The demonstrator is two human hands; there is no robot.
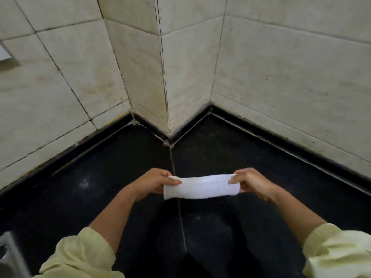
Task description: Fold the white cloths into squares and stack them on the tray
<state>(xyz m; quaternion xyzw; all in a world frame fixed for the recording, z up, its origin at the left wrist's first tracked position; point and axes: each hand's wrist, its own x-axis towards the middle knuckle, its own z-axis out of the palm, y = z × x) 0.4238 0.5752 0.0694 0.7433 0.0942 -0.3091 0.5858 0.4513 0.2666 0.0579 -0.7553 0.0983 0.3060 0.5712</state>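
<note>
a white cloth (200, 187) is stretched level between 2 hands over a black counter (100, 177), folded into 1 long, narrow band with its long edges running left to right. the left hand (152, 183) grips the band's left end: its thumb lies on top of the fabric and the other fingers (160, 174) are curled round behind it. the right hand (251, 183) pinches the right end in the same way, thumb on top, fingers curled round the far edge. the band looks taut, with a soft ribbed weave, and its lower left corner hangs free below the left thumb. whether the cloth touches the counter cannot be told.

a pale seam (180, 217) in the counter passes under the middle of the cloth and runs toward the person. both forearms come in from the bottom corners in pale yellow sleeves (80, 255) pushed up from the wrists. behind the counter, cream wall tiles (281, 67) with dark grout meet at a jutting corner. at the lower left edge shows part of a grey metal object (8, 255), cut off by the frame, and at the upper left edge a white fitting (5, 55) sits on the wall.
</note>
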